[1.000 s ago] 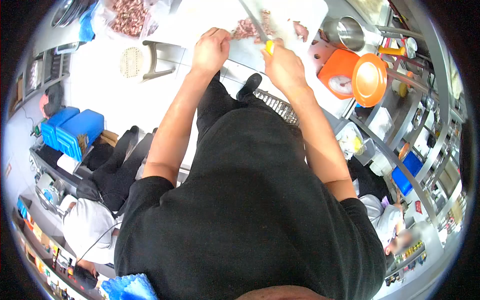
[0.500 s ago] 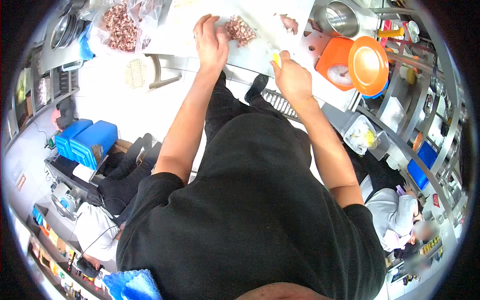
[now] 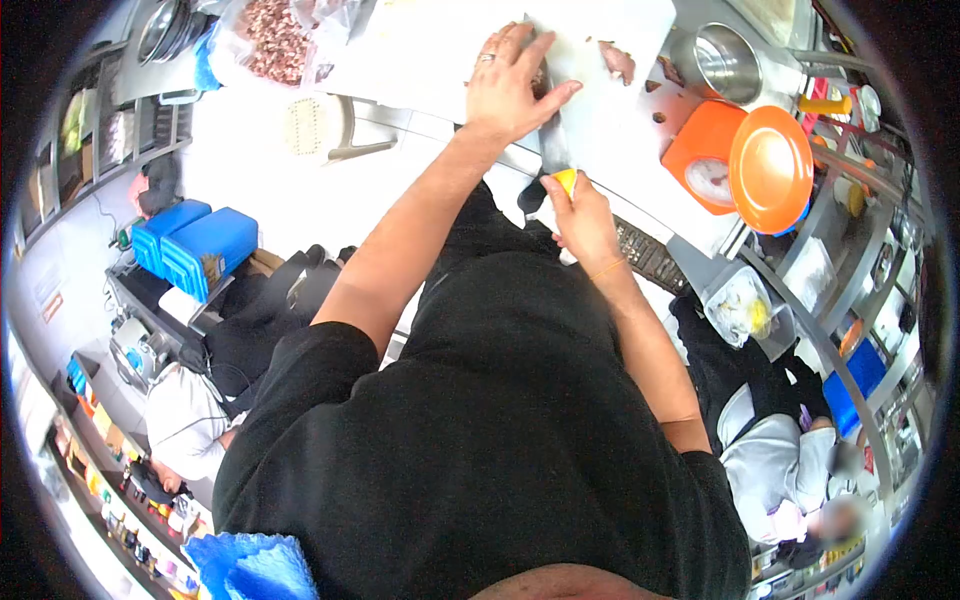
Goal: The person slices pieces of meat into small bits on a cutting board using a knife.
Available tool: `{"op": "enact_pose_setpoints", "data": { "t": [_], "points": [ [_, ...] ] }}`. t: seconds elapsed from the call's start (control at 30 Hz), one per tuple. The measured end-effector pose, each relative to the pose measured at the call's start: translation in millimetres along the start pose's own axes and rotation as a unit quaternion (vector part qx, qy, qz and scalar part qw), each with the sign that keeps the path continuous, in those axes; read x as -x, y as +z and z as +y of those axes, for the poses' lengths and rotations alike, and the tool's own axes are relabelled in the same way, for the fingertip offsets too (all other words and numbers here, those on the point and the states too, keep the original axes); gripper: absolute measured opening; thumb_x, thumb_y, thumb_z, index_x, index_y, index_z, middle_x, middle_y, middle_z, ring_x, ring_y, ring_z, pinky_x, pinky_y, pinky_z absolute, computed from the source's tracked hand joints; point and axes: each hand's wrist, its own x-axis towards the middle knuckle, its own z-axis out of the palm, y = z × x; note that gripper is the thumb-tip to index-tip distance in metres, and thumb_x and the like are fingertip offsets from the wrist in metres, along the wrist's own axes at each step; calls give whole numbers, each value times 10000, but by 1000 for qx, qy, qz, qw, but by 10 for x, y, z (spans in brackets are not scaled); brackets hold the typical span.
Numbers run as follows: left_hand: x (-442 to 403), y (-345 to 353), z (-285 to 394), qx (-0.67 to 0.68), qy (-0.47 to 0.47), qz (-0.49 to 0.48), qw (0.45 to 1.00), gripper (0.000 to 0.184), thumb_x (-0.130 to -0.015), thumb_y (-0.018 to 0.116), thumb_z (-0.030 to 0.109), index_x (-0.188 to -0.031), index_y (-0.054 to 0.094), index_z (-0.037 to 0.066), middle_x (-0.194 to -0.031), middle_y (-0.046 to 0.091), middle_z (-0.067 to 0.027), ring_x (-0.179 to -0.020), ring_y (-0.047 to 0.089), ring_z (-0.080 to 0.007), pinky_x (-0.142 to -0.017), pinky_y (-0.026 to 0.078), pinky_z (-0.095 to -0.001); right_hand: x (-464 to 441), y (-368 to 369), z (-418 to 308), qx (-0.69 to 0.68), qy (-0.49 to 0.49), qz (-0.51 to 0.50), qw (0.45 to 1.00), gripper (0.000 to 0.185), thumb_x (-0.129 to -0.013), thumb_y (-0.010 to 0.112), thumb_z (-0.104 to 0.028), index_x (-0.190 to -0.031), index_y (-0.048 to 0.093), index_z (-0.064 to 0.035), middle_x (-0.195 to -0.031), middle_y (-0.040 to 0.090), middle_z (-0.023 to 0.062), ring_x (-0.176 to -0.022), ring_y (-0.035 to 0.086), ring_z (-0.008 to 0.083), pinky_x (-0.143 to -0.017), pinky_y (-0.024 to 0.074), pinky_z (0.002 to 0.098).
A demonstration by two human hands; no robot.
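Note:
My right hand (image 3: 588, 225) is closed around the yellow handle of a knife (image 3: 554, 148), at the near edge of the white cutting board (image 3: 600, 130). The blade points away from me across the board. Palm down, my left hand (image 3: 508, 95) lies with spread fingers over a small pile of diced meat (image 3: 541, 80), just left of the blade. Most of that pile is hidden under the hand; whether the fingers touch the blade I cannot tell. A larger meat piece (image 3: 617, 62) rests farther right on the board.
Right of the board stand an orange scale (image 3: 690, 165) with an orange plate (image 3: 770, 170) and a steel pot (image 3: 728, 62). A plastic bag of diced meat (image 3: 275, 45) sits at left. Co-workers are on both sides; a stool (image 3: 310, 128) stands on the floor.
My left hand has moved right onto the diced meat, covering most of it. My right hand has drawn nearer to me with the knife, whose blade now shows beside the left hand.

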Motion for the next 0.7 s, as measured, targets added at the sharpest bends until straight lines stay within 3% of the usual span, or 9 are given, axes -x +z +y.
{"op": "enact_pose_setpoints", "data": {
  "t": [0.03,0.1,0.13,0.23,0.33,0.43,0.6,0.7],
  "points": [
    [6,14,-26,-13,10,6,1000,568,-889,771,463,-1333,694,118,-1444,580,-176,-1385,520,-412,-1180,412,-528,-48,123,17,22,-49,16,998,509,-1077,603,-406,-1011,557,96,-648,674,215,-585,724,362,-539,577,468],
    [9,60,-95,-36,29,22,999,531,-915,753,442,-1335,705,121,-1445,585,-182,-1385,521,-404,-1145,451,-503,-114,261,-22,8,-38,9,999,493,-1079,599,-397,-1011,557,89,-651,672,226,-583,721,374,-562,577,477],
    [16,89,-117,2,-3,41,999,432,-939,719,367,-1304,721,134,-1450,590,-161,-1409,502,-396,-1192,393,-534,-130,285,-61,3,-31,6,999,485,-1080,597,-392,-1010,558,86,-653,671,231,-582,719,381,-573,577,482],
    [71,70,-90,-68,-30,47,996,368,-956,683,294,-1290,725,145,-1448,598,-137,-1429,483,-393,-1233,310,-584,-130,171,-198,9,-16,-24,1000,490,-1079,602,-393,-1025,553,92,-662,676,226,-553,714,358,-544,575,466],
    [101,30,-97,-71,-75,49,994,351,-962,660,251,-1292,725,151,-1450,602,-119,-1442,469,-392,-1250,248,-622,-102,145,-281,-39,9,-54,998,416,-1080,625,-335,-1074,571,78,-705,666,176,-480,672,257,-437,530,401],
    [140,-42,-168,-76,-93,67,991,352,-963,653,245,-1295,723,152,-1449,601,-135,-1436,478,-398,-1244,265,-616,-128,255,-308,-25,-2,-54,998,393,-1081,624,-314,-1075,580,76,-698,667,167,-479,668,242,-440,527,389],
    [149,-31,-338,19,-119,119,986,326,-914,636,39,-1230,700,-11,-1420,577,-249,-1363,514,-459,-1152,431,-522,-202,338,-476,-35,-45,-84,995,432,-1076,622,-324,-1055,552,102,-697,693,239,-523,699,353,-501,548,460],
    [106,-54,-376,58,-170,140,974,257,-926,598,-6,-1150,722,-17,-1380,601,-234,-1314,557,-431,-1118,468,-484,-313,511,-470,-49,-63,-83,993,384,-1072,622,-294,-1043,563,84,-660,671,224,-505,684,342,-499,539,459]
  ]
}}
